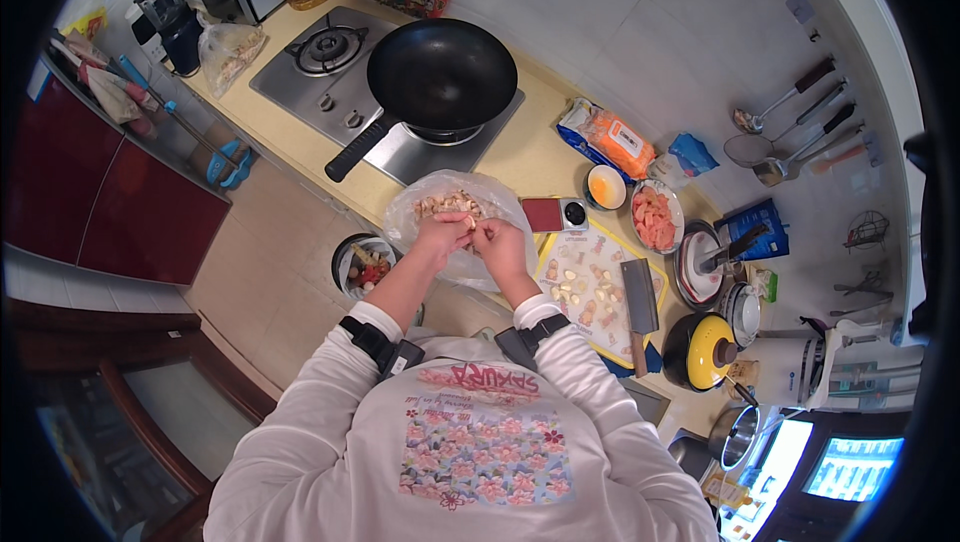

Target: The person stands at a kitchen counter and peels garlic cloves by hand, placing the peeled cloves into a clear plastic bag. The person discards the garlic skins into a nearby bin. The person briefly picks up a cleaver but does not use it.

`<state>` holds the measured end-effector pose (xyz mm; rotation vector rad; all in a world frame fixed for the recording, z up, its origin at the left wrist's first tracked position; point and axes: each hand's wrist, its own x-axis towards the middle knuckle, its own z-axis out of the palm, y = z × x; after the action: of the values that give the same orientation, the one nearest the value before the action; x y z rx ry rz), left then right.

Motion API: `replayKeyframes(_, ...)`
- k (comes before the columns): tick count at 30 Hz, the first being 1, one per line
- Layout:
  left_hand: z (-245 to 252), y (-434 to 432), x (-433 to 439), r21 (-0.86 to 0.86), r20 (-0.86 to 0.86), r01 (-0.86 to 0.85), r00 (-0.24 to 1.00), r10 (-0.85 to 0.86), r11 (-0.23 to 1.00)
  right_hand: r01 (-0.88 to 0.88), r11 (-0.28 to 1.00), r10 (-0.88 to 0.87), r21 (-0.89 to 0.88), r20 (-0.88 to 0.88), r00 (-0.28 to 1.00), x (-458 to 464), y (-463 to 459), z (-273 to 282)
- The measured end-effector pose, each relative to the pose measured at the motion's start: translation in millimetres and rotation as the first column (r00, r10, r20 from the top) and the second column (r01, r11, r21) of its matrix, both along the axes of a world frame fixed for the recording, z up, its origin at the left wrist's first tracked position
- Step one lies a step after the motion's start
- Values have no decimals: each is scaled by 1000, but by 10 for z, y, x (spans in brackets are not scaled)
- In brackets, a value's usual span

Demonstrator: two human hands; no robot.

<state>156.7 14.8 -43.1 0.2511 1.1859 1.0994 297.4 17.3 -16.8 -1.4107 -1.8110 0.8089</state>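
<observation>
My left hand and my right hand meet over an open clear plastic bag. Pinched between their fingertips is a small pale garlic clove, mostly covered by the fingers. Inside the bag lies a heap of unpeeled garlic cloves. To the right, several peeled cloves are scattered on a yellow-rimmed printed cutting board. A cleaver rests along the board's right side, its wooden handle towards me.
A black wok sits on the gas hob, handle jutting towards me. Right of the bag are a kitchen scale, a bowl of egg and a plate of raw meat. A waste bin stands below left. A yellow-lidded pot is farther right.
</observation>
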Motion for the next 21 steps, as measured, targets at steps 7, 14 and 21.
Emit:
replayKeyframes(7, 26, -3, -25, -12, 18, 80, 997, -80, 997, 80, 997, -80, 9, -8, 997, 11, 39, 35)
replayKeyframes(14, 82, -70, -290, -4, 69, 232, 970, -231, 973, 119, 989, -114, -88, 59, 992, 93, 146, -236)
replayKeyframes(21, 98, -63, -318, -19, -35, 238, 970, -239, 971, -88, 990, 84, -114, -42, 996, 14, 135, -243)
